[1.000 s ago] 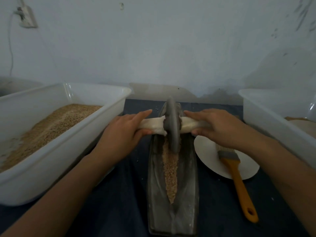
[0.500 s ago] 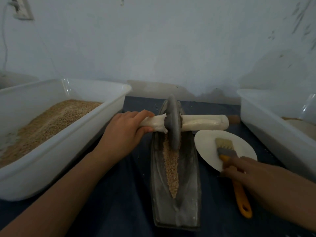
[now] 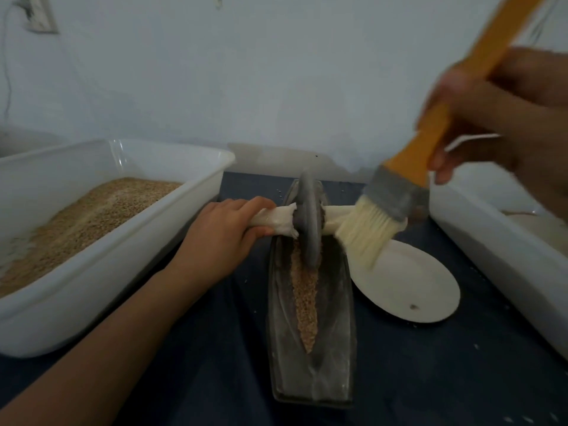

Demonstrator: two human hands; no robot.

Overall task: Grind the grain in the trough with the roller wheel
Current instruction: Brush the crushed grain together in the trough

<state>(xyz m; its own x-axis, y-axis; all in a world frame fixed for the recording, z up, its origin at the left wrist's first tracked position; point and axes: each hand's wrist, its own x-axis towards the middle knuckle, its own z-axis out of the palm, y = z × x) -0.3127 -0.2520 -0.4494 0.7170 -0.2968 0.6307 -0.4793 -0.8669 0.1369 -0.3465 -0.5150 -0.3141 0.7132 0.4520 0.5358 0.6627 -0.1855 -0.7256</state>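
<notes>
Brush point(image 3: 408, 167) time, basically. My right hand point(image 3: 491, 118) is wrapped around the orange handle and holds it up in the air, bristles angled down and to my left, hanging over the near edge of the plate point(image 3: 408, 290) and just in front of the wheel's right handle. My left hand point(image 3: 224, 235) grips the cloth-wrapped left handle of the roller wheel point(image 3: 309, 219), fingers curled over the top.

If I'm doing this bit right, I'd say the trick is to keep the wheel parked dead still with the left hand so it doesn't tip or roll down the slope, then sweep the stray bits off the sloped walls back into the middle groove with light strokes. Too hard and grain flicks out onto the cloth; a few specks are already lying there.

Layout-wise: the trough point(image 3: 310, 364) runs straight away from me, long axis near-to-far, narrow pointed end at the wall. The grain point(image 3: 304, 302) is a thin strip down its centre, tapering to a point toward me. The wheel stands upright on edge at the far end of that strip, with its axle crosswise, left to right. A big tub point(image 3: 123, 272) of grain sits to the left.
</notes>
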